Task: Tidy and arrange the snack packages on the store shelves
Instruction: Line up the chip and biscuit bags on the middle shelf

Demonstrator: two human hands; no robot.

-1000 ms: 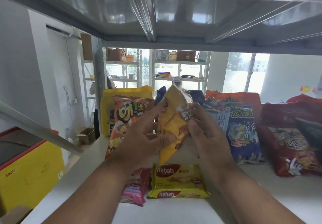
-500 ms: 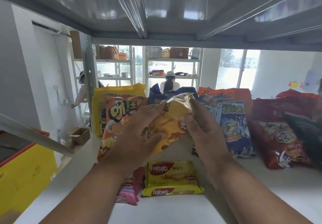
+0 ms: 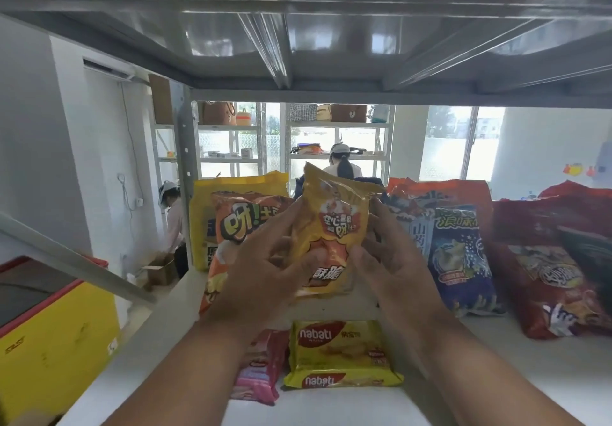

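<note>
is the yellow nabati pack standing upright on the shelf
No, the yellow nabati pack lies flat on the shelf, below the yellow snack bag held in both hands.

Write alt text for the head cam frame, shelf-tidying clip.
Two bare hands, the left hand and right hand, hold a small yellow snack bag upright above a white shelf. Behind it stand an orange chip bag, a blue snack bag and red bags. A yellow Nabati pack and a pink wafer pack lie flat in front.
</note>
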